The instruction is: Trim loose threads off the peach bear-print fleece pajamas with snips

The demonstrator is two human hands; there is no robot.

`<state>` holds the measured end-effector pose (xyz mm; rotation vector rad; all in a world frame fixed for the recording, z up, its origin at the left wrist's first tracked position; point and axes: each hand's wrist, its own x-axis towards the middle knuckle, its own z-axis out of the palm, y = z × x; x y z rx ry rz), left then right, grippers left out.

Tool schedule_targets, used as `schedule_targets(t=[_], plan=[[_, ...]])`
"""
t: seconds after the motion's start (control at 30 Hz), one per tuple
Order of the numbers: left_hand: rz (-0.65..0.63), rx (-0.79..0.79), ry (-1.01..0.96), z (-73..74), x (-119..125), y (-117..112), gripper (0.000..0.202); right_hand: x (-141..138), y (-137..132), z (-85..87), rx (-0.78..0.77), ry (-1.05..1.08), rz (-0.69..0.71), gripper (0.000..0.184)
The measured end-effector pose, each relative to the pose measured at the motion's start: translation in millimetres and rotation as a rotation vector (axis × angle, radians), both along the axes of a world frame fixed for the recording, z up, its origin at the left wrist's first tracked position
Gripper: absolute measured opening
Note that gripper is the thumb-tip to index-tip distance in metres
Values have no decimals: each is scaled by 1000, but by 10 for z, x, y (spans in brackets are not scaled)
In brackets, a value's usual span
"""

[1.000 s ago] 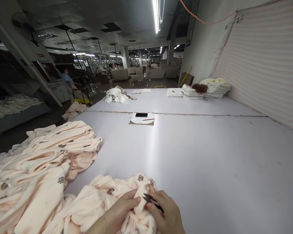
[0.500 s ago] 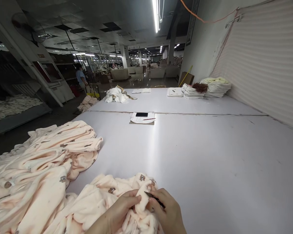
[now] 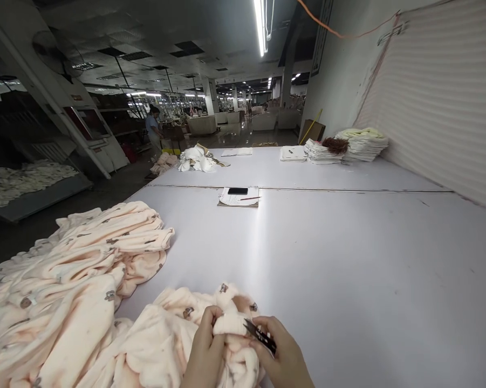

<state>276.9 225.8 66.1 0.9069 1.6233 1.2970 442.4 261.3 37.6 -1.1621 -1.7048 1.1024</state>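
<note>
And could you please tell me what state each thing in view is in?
Left hand: gripping the cloth
Right hand: holding the scissors
Cloth: bunched up, held
Scissors: held, tips at the cloth
Cloth pile: rumpled, heaped
Phone: flat on the papers, dark
Pen: lying on the papers
Ceiling light: lit
White stack: folded

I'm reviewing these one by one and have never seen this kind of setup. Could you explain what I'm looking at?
There's no robot here: a camera worn on a person's head looks forward and down at their two bare hands. The left hand pinches peach plush cloth; the right hand holds black-handled snips, blades at the cloth.

To the left is a heap of similar printed cloth. Farther out on the pale table lie papers with a dark phone and a thin red pen or pencil.
</note>
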Motion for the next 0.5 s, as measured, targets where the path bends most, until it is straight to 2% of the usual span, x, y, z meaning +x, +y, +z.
schedule_targets(t=[0.17,0.27,0.33,0.43,0.5], plan=[[-62,27,-170,-48,16,-33,13,-89,-31,222,140,-81,104,22],[-66,38,-233,-38,-1,-32,16,-149,2,241,136,-103,105,20],[-60,15,-332,-20,-31,-48,17,-126,26,125,27,5,22,17],[-27,-107,-536,-13,-101,-115,22,-58,58,-190,-268,265,-248,17],[7,-226,-664,-39,-144,-159,30,-82,51,-408,-419,378,-361,23]])
